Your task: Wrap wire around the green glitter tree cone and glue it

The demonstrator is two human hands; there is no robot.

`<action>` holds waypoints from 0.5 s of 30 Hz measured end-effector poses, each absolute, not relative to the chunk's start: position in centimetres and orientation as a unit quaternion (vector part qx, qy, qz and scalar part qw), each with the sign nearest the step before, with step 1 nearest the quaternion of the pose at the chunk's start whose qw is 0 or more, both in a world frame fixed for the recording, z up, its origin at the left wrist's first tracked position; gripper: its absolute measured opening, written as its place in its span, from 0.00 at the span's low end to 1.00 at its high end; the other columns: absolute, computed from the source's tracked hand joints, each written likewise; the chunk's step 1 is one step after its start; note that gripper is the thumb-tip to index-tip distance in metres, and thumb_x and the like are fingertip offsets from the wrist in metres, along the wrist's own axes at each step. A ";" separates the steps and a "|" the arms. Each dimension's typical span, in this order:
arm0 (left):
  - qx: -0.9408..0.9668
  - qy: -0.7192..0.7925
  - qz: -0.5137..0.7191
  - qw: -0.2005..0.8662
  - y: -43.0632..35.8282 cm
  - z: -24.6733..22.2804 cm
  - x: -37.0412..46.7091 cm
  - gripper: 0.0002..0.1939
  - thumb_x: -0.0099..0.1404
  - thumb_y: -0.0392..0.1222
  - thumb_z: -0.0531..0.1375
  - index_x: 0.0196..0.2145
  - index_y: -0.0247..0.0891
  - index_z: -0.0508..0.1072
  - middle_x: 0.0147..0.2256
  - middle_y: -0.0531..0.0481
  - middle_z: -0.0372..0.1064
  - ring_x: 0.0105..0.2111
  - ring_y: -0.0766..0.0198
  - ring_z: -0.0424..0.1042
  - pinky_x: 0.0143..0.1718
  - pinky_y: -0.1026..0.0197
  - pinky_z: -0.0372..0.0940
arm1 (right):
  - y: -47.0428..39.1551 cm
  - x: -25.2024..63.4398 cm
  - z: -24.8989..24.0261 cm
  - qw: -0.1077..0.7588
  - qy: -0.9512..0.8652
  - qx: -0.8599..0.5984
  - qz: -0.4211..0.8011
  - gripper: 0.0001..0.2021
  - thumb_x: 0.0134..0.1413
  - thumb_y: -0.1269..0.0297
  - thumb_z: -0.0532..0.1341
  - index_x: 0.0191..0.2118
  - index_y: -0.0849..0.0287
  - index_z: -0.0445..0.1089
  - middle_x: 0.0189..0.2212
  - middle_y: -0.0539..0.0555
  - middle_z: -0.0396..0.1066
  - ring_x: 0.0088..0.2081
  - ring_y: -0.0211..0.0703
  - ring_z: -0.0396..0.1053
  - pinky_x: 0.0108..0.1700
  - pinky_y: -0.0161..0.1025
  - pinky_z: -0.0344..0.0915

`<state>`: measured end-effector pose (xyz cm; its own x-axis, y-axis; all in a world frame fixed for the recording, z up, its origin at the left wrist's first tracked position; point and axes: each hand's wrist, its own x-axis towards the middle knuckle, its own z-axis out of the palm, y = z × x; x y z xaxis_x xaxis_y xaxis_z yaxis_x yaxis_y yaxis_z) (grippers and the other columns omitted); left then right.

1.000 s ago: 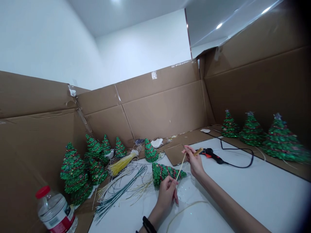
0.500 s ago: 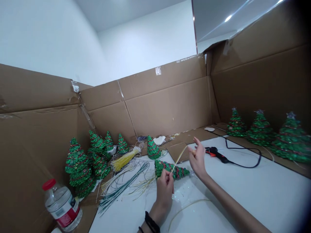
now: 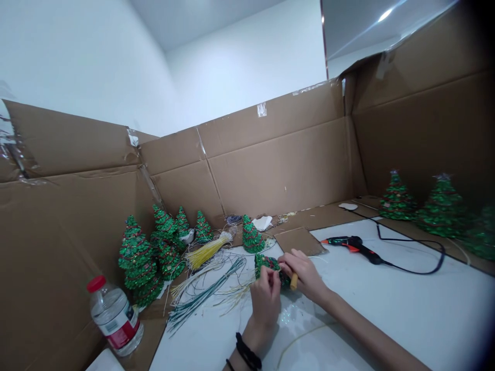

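Note:
My left hand (image 3: 266, 293) is closed in a pinch over a small glittery green Christmas tree (image 3: 263, 262) lying on its side on the white board. Its fingertips cover the pale yellow cord they pinch. A loose length of pale yellow cord (image 3: 301, 337) curves across the board below. Close beside it, my right hand (image 3: 303, 273) is wrapped round a tool with a yellowish wooden handle (image 3: 294, 281); the tool's working end is hidden. The two hands nearly meet above the tree and cover much of it.
A glue gun (image 3: 358, 247) with a black cable lies on the right. Bundles of yellow cord (image 3: 209, 251) and green cord (image 3: 209, 293) lie left. Several finished trees (image 3: 135, 252) line both sides. A red-capped bottle (image 3: 116, 319) stands front left. Cardboard walls (image 3: 278, 159) surround the board.
My right hand has come down and left to meet my left hand at the tree. The cord stretched between them no longer shows. The wooden handle is now plainly visible. The view has shifted right.

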<state>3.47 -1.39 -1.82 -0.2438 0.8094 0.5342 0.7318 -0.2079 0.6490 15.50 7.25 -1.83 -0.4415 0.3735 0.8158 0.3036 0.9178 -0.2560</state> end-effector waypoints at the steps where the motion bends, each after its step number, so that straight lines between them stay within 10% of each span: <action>1: 0.609 0.631 0.479 0.046 -1.4 -1.8 3.4 0.11 0.68 0.46 0.45 0.30 0.41 0.60 0.24 0.51 0.67 0.22 0.63 0.65 0.25 0.63 0.51 | 7.2 15.5 -1.7 0.488 -0.850 -0.194 0.038 0.14 0.64 0.61 0.47 0.33 0.58 0.66 0.25 0.53 0.67 0.29 0.42 0.59 0.32 0.39 0.54; 15: 0.577 0.608 0.527 0.137 -0.9 -2.4 2.8 0.17 0.69 0.53 0.42 0.28 0.42 0.56 0.17 0.58 0.55 0.17 0.66 0.57 0.22 0.64 0.50 | 6.6 14.9 -1.7 0.502 -0.841 -0.194 0.049 0.16 0.65 0.59 0.47 0.29 0.58 0.65 0.23 0.52 0.67 0.28 0.41 0.56 0.31 0.39 0.49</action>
<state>2.85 -0.93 -2.36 -0.2957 0.8467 0.4423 0.5577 -0.2229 0.7996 14.90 6.57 -1.67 -0.4207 0.3753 0.8259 0.2779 0.9200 -0.2765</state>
